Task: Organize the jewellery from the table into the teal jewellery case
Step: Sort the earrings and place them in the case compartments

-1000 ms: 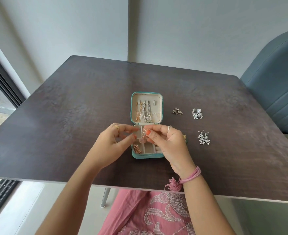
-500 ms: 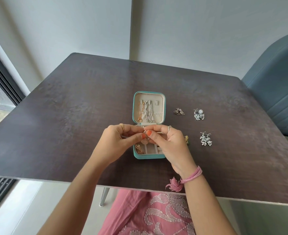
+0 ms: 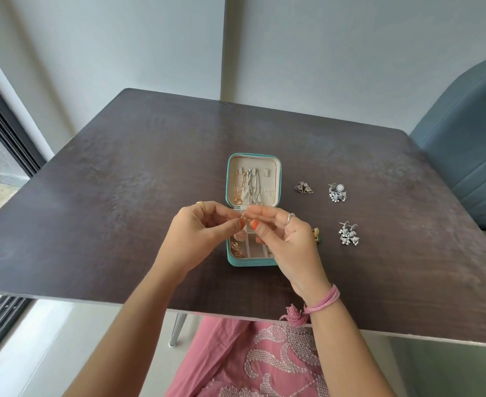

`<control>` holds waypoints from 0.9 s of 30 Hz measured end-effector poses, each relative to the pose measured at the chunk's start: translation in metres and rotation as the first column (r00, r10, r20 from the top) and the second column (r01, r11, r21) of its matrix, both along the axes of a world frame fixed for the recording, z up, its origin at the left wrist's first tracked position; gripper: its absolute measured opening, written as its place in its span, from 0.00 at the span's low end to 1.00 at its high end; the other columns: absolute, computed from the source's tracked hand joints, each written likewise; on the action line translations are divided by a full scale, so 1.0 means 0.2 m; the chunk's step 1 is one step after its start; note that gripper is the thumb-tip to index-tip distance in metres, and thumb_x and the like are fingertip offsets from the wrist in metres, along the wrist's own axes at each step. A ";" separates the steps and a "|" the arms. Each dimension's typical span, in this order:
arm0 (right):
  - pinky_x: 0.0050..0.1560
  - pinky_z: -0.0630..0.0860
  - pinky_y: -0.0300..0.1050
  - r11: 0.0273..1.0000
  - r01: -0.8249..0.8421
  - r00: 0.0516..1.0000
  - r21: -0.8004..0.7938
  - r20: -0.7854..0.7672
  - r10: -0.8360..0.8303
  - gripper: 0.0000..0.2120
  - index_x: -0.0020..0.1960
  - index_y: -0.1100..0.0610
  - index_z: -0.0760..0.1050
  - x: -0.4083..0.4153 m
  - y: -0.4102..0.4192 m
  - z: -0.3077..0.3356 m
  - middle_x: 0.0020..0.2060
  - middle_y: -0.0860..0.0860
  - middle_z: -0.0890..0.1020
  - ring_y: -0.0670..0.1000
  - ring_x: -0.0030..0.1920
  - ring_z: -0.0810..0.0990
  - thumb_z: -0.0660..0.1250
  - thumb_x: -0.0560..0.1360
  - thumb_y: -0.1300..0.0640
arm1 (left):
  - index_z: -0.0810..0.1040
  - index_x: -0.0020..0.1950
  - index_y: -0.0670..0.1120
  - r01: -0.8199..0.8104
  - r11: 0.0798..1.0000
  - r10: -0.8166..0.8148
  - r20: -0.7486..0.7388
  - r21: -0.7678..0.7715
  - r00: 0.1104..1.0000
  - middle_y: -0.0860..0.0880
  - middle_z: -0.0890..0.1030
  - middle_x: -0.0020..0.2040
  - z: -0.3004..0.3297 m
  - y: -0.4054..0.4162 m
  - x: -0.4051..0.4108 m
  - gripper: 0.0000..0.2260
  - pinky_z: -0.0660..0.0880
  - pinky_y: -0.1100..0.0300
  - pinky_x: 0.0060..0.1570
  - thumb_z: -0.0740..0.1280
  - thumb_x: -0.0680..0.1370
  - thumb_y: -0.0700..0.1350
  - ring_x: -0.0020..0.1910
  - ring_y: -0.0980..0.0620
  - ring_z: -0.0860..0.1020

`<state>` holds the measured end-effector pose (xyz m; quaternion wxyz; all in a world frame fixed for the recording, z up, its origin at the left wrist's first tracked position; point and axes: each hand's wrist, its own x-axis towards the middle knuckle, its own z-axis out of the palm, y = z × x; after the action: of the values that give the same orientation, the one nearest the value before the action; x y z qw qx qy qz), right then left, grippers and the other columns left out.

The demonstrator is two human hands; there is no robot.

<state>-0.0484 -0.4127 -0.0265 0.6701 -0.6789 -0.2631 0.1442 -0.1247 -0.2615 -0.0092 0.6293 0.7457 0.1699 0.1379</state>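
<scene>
Head view: L hand (image 3: 198,233) & R hand (image 3: 281,233) pinching rose-gold earring (image 3: 240,233) w/ fingertips, just above open teal jewellery case (image 3: 251,263) near table (image 3: 121,196) front edge. Step: fastening/placing earring. Next: lower into compartment; silver pairs (image 3: 349,234) waiting toward right edge.

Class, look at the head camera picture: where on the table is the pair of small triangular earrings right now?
The triangular earrings lie on the table, just right of the open teal case's lid and left of a silver cluster earring.

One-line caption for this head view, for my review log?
Both hands pinch a rose-gold earring over the open teal case; three silver earring pairs lie on the table.
</scene>
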 end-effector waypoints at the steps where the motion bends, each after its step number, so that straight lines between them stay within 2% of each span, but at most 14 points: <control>1: 0.51 0.79 0.42 1.000 -0.004 0.999 -0.028 0.041 0.006 0.12 0.55 0.51 0.80 0.00 0.00 -0.01 0.51 0.47 0.85 0.47 0.53 0.83 0.69 0.75 0.63 | 0.83 0.43 0.47 -0.031 1.000 0.031 0.000 -0.005 1.000 0.51 0.85 0.38 0.00 -0.01 0.00 0.02 0.79 0.63 0.41 0.74 0.72 0.42 0.39 0.55 0.84; 5: 0.52 0.81 0.52 0.988 -0.011 0.994 -0.154 0.106 0.028 0.14 0.57 0.47 0.80 0.00 0.00 -0.02 0.48 0.48 0.85 0.48 0.49 0.84 0.73 0.72 0.58 | 0.81 0.47 0.47 -0.118 0.993 0.118 0.000 -0.015 0.993 0.52 0.85 0.37 -0.01 -0.05 0.00 0.06 0.79 0.62 0.44 0.75 0.71 0.43 0.39 0.56 0.84; 8: 0.51 0.81 0.49 0.981 0.023 0.985 -0.194 0.174 0.012 0.15 0.57 0.49 0.80 0.00 0.01 -0.02 0.47 0.48 0.85 0.46 0.47 0.84 0.72 0.72 0.59 | 0.82 0.49 0.48 -0.147 0.989 0.147 -0.021 -0.007 0.989 0.53 0.85 0.37 -0.02 -0.07 -0.01 0.08 0.79 0.63 0.45 0.75 0.71 0.45 0.39 0.57 0.84; 11: 0.52 0.80 0.44 0.979 0.042 0.973 -0.201 0.232 0.006 0.14 0.59 0.55 0.79 -0.01 0.03 -0.02 0.48 0.47 0.85 0.43 0.47 0.83 0.71 0.73 0.62 | 0.83 0.52 0.47 -0.115 0.993 0.114 -0.049 -0.035 0.992 0.52 0.86 0.40 -0.03 -0.06 -0.01 0.10 0.80 0.58 0.50 0.74 0.72 0.46 0.42 0.57 0.84; 14: 0.52 0.80 0.41 0.969 0.060 0.958 -0.239 0.288 0.011 0.14 0.59 0.55 0.79 -0.02 0.03 -0.02 0.48 0.46 0.84 0.40 0.48 0.83 0.71 0.74 0.61 | 0.84 0.52 0.49 -0.069 0.998 0.069 -0.068 0.006 0.995 0.53 0.86 0.43 -0.03 -0.04 -0.02 0.08 0.79 0.57 0.53 0.72 0.74 0.46 0.45 0.58 0.83; 16: 0.52 0.80 0.43 0.967 0.056 0.954 -0.247 0.299 0.021 0.14 0.59 0.54 0.80 -0.01 0.03 -0.03 0.49 0.45 0.84 0.41 0.49 0.83 0.71 0.74 0.61 | 0.85 0.51 0.50 -0.050 0.997 0.054 -0.071 0.053 0.996 0.55 0.86 0.42 -0.03 -0.03 -0.03 0.07 0.78 0.63 0.51 0.71 0.75 0.46 0.45 0.61 0.83; 18: 0.53 0.80 0.46 0.967 0.050 0.960 -0.249 0.280 0.023 0.14 0.59 0.54 0.80 0.00 0.02 -0.03 0.51 0.45 0.84 0.42 0.50 0.83 0.71 0.74 0.61 | 0.85 0.50 0.51 -0.037 0.994 0.047 -0.087 0.106 0.995 0.57 0.85 0.41 -0.02 -0.01 -0.03 0.06 0.75 0.70 0.44 0.70 0.75 0.46 0.42 0.63 0.82; 23: 0.55 0.80 0.46 0.964 0.036 0.968 -0.265 0.249 0.033 0.14 0.59 0.53 0.79 0.00 0.01 -0.02 0.51 0.46 0.84 0.41 0.50 0.82 0.71 0.74 0.61 | 0.85 0.46 0.54 -0.002 0.981 0.026 -0.121 0.194 0.992 0.59 0.83 0.34 -0.01 0.01 -0.04 0.04 0.71 0.72 0.32 0.70 0.75 0.47 0.32 0.62 0.78; 27: 0.54 0.80 0.44 0.967 0.024 0.970 -0.252 0.240 0.039 0.14 0.58 0.54 0.79 -0.01 0.02 -0.02 0.50 0.47 0.84 0.41 0.50 0.83 0.71 0.73 0.63 | 0.83 0.49 0.54 0.039 0.984 -0.019 -0.118 0.172 0.993 0.57 0.85 0.40 -0.02 0.01 -0.03 0.04 0.75 0.70 0.41 0.71 0.75 0.47 0.40 0.63 0.82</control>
<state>-0.0509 -0.4087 -0.0298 0.5400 -0.7705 -0.3251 0.0947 -0.1313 -0.2588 -0.0131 0.5526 0.8071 0.1826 0.0993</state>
